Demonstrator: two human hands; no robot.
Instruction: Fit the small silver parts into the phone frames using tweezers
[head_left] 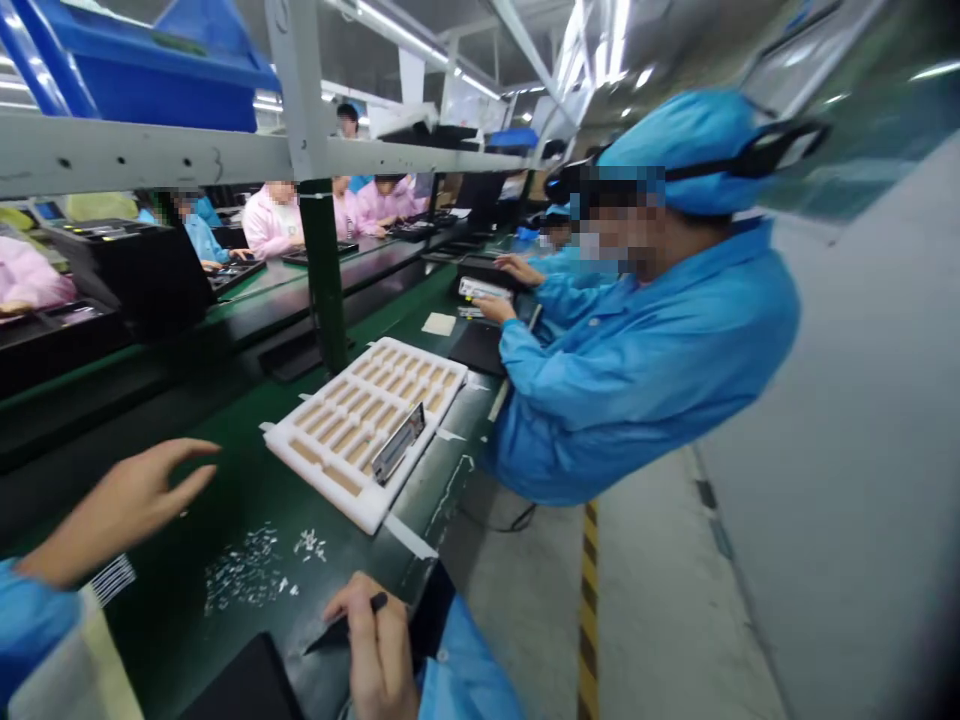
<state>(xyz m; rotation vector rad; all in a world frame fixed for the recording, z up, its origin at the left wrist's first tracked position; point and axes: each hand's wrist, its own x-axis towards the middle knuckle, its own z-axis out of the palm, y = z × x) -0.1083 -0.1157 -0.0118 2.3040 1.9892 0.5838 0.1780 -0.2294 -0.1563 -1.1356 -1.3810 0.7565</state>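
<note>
My left hand (pixel 139 500) hovers over the green bench at the left, thumb and fingers apart, holding nothing. At the front edge of the bench, my right hand (pixel 375 640) is closed round black tweezers (pixel 330 634), with the pointed tip towards the bench top. Between and ahead of my hands lie many small clear and white pieces (pixel 251 572), with a little cluster of white ones (pixel 310 545) beside them. Beyond them rests a white foam tray (pixel 360 510) with rows of slots. One flat phone-like part (pixel 399 445) stands on edge in its near right side.
A black flat object (pixel 244 685) lies in front of me. To the right sits a co-worker in blue (pixel 637 350), handling a light part (pixel 484 290). A post (pixel 324 270) rises behind the tray, under a shelf rail with a blue bin (pixel 165 80).
</note>
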